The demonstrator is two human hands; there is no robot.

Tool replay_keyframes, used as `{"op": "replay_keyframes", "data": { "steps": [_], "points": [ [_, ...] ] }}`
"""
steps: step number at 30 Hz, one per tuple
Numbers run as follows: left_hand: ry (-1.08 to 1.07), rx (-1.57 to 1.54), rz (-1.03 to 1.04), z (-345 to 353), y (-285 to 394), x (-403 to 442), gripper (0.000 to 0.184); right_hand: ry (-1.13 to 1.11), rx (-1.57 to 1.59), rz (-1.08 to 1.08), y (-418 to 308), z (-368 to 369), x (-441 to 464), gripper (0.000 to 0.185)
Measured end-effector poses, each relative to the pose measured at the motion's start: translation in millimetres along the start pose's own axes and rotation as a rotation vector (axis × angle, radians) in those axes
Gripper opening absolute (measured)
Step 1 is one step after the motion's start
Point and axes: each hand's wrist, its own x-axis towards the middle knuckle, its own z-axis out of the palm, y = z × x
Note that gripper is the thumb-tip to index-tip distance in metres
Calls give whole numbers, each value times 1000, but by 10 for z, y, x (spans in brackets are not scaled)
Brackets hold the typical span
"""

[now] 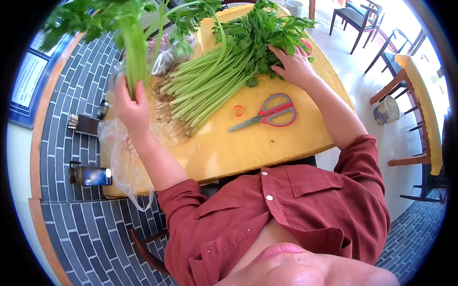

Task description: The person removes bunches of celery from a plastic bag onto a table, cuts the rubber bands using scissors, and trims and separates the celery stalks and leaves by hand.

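Observation:
A bunch of celery [134, 52] stands upright in my left hand [131, 107], its leaves blurred at the top left. My right hand [293, 66] rests with fingers spread on the leaves of a large celery pile [210, 81], which lies on the yellow tablecloth. The pile's stalks point toward the lower left, and thin roots [164, 114] are scattered at their ends. Below the pile lie scissors [272, 114] with red and grey handles, their blades slightly apart. A small orange ring [238, 110] is beside the blades.
A clear plastic bag [119, 157] hangs over the table's left edge. Nearby are a phone [95, 177] and a dark holder [87, 125] with sticks. More plastic bags [164, 59] lie behind the roots. Chairs [355, 24] and a patterned bin [387, 110] stand at the right.

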Motion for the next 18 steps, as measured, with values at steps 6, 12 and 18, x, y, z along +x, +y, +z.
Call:
{"op": "replay_keyframes", "data": {
  "steps": [6,12,18],
  "points": [
    [-615,-185,-87,560,175,-272,44,-42,-97,-20,-73,-47,-15,57],
    [-843,-277,-79,913,199,-649,46,-28,-135,-47,-101,-106,-44,53],
    [-727,-286,-216,810,226,-541,46,-60,-264,-112,-236,-262,-116,47]
  ]
}}
